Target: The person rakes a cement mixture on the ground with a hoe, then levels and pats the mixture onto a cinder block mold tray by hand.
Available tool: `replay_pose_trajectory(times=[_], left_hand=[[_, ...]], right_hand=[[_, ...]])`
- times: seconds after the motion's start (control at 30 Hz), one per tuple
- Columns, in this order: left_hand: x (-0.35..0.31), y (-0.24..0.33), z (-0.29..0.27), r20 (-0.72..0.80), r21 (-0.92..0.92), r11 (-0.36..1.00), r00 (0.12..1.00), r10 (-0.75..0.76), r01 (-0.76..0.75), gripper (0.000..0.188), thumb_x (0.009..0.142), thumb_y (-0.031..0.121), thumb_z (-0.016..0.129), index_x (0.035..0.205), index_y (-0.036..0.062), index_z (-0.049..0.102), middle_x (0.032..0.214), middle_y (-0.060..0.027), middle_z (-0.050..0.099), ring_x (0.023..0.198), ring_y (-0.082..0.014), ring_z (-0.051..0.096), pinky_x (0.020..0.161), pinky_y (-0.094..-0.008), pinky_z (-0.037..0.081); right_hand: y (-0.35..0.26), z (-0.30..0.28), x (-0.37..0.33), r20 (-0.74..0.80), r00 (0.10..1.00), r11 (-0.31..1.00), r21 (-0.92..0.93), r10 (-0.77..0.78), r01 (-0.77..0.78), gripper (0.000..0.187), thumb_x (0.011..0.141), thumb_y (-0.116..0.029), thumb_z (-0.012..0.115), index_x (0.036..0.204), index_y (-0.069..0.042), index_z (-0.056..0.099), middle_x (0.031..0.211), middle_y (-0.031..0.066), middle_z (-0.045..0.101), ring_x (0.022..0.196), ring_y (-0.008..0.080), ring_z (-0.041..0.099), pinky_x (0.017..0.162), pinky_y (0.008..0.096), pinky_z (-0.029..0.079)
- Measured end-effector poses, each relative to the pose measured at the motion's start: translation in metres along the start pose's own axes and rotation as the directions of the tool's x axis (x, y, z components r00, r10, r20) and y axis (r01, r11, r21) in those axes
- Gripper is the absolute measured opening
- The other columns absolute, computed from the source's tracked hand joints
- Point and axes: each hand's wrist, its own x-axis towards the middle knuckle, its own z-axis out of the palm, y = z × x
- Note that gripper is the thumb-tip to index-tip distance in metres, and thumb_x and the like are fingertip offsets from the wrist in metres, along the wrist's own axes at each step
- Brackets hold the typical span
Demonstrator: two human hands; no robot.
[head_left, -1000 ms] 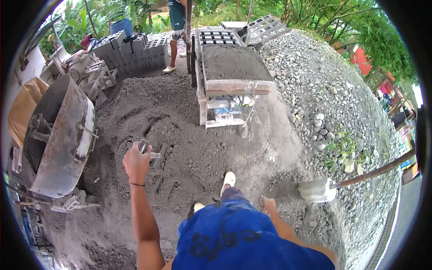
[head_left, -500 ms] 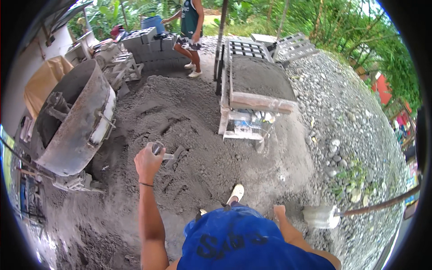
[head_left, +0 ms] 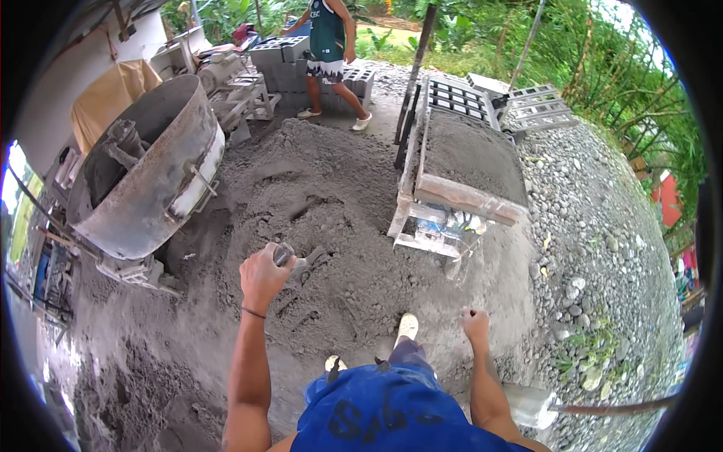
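Observation:
My left hand (head_left: 265, 277) is closed around the grip of a shovel (head_left: 310, 261), held upright so that its shaft is strongly foreshortened. The grey blade shows just beyond the fist, over a mound of damp grey sand or mix (head_left: 316, 188). A dark band circles the left wrist. On the other side, my right hand (head_left: 475, 325) is curled into a fist in front of my body, above the bare ground. Nothing can be seen held in it.
A round metal mixer drum (head_left: 151, 188) stands left. A grey-filled bin (head_left: 474, 162) with a black grid stands right of the mound, beside gravel (head_left: 587, 248). Concrete blocks (head_left: 282, 71) and a person (head_left: 329, 56) are behind. A pale cylinder on a rod (head_left: 529, 407) lies low right.
My right hand has come forward and up, its forearm now in fuller view. The view has shifted, and the person at the back has stepped along. The left hand keeps its hold on the shovel.

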Motion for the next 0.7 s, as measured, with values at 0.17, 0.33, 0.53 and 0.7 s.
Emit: replay_pose_trajectory(times=[0.17,0.33,0.53,0.7], left_hand=[[0.012,0.038,0.000,0.032,0.034,0.997,0.997,-0.066,0.065,0.037,0.076,0.046,0.076,0.093,0.0127,0.072,0.077,-0.0115,0.070,0.075,-0.0325,0.067,0.068,-0.0416,0.050],[0.033,0.052,0.019,-0.065,0.004,0.965,0.963,-0.260,0.261,0.051,0.078,0.058,0.070,0.096,0.0100,0.073,0.081,-0.0137,0.072,0.078,-0.0326,0.069,0.073,-0.0406,0.052],[0.036,0.077,0.043,-0.127,0.027,0.922,0.916,-0.380,0.386,0.054,0.086,0.062,0.061,0.089,0.0089,0.073,0.068,-0.0093,0.067,0.068,-0.0310,0.065,0.064,-0.0409,0.048],[0.018,0.125,0.073,-0.181,0.044,0.910,0.899,-0.398,0.412,0.053,0.086,0.061,0.063,0.087,0.0087,0.072,0.066,-0.0089,0.066,0.064,-0.0297,0.064,0.061,-0.0395,0.046]], right_hand=[[-0.065,-0.010,0.086,0.065,0.994,0.996,0.033,-0.084,0.082,0.028,0.086,-0.025,0.069,0.094,0.002,0.069,0.085,0.0204,0.070,0.077,0.0321,0.067,0.072,0.0376,0.052],[-0.119,-0.018,0.170,-0.039,0.893,0.863,0.242,-0.449,0.444,0.034,0.085,-0.023,0.071,0.112,-0.002,0.066,0.101,0.0192,0.069,0.087,0.0339,0.066,0.079,0.0409,0.051],[-0.190,-0.059,0.305,-0.304,0.664,0.663,0.123,-0.683,0.738,0.036,0.094,-0.027,0.062,0.118,-0.001,0.062,0.120,0.0227,0.061,0.118,0.0417,0.054,0.100,0.0468,0.043],[-0.272,-0.076,0.398,-0.451,0.508,0.628,-0.165,-0.734,0.760,0.055,0.098,-0.037,0.053,0.141,-0.003,0.047,0.149,0.0250,0.039,0.140,0.0467,0.030,0.114,0.0558,0.026]])
